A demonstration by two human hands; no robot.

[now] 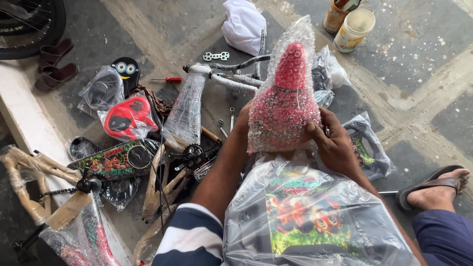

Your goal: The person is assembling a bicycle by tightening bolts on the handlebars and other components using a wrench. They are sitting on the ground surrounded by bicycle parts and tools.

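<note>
Both hands gripping seat point(286, 98) in bubble wrap, upright above bagged part point(305, 216): left hand point(242, 123) behind wide end, right hand point(332, 140) clasping its edge; probably light, stiff, wrap slippery; gripping wide base likely steadiest.

Red bicycle saddle point(286, 98) in bubble wrap, held upright over a bagged printed panel point(305, 216).

The saddle is red, sealed in clear bubble wrap, standing on end with its narrow nose pointing away and its broad rear low, gripped from both sides. Just below it, touching the wrap's lower edge, lies the dark panel with a colourful cartoon print, inside a clear plastic bag, resting across the person's lap.
</note>
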